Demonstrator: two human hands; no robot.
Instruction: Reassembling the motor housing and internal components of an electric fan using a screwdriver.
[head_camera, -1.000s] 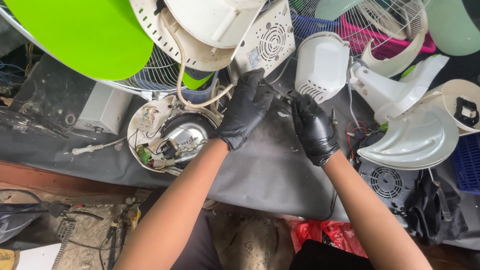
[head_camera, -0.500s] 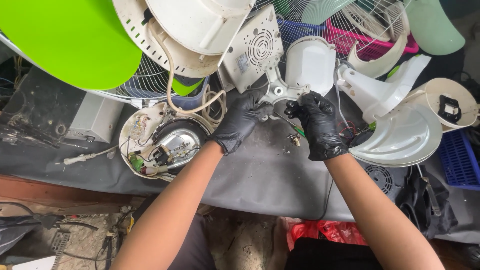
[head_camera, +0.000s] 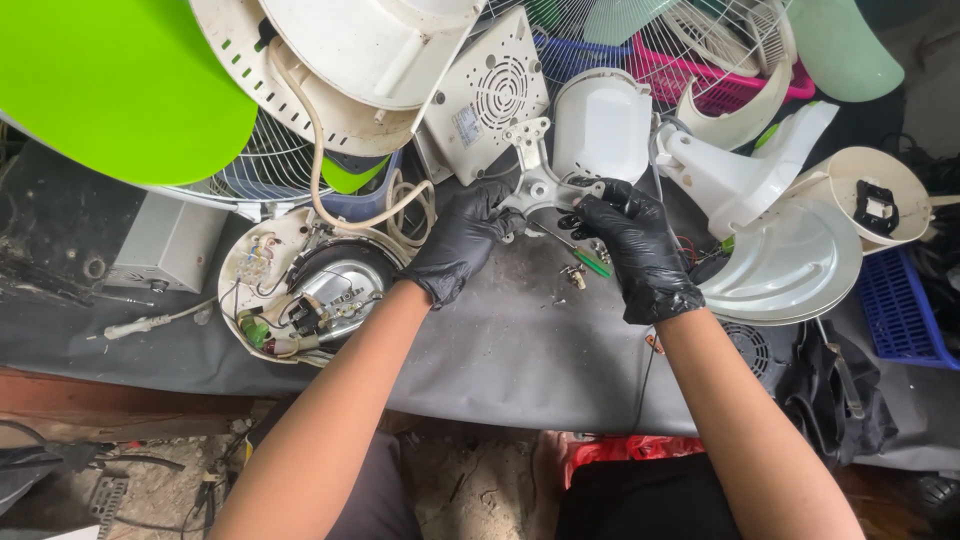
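Note:
Both hands wear black gloves and meet on a small white plastic fan bracket (head_camera: 536, 175) held above a grey cloth-covered table (head_camera: 520, 350). My left hand (head_camera: 462, 240) grips the bracket's lower left side. My right hand (head_camera: 632, 245) pinches its right end with the fingertips. Just below the bracket lie a green-handled screwdriver (head_camera: 585, 260) and a small brass-coloured part (head_camera: 574, 276). To the left sits an opened round fan base (head_camera: 305, 290) showing wiring and a dark metal core.
White fan housings (head_camera: 600, 125), a wire grille (head_camera: 690, 30), a bright green blade (head_camera: 110, 85) and a curved white stand base (head_camera: 790, 265) crowd the table's far side. A grey box (head_camera: 165, 243) sits left, a blue crate (head_camera: 900, 310) right. A cream cord (head_camera: 315, 150) loops by the base.
My hands have lifted the white bracket slightly up and right, and my right hand has shifted its hold to the bracket's right end. The view has moved closer.

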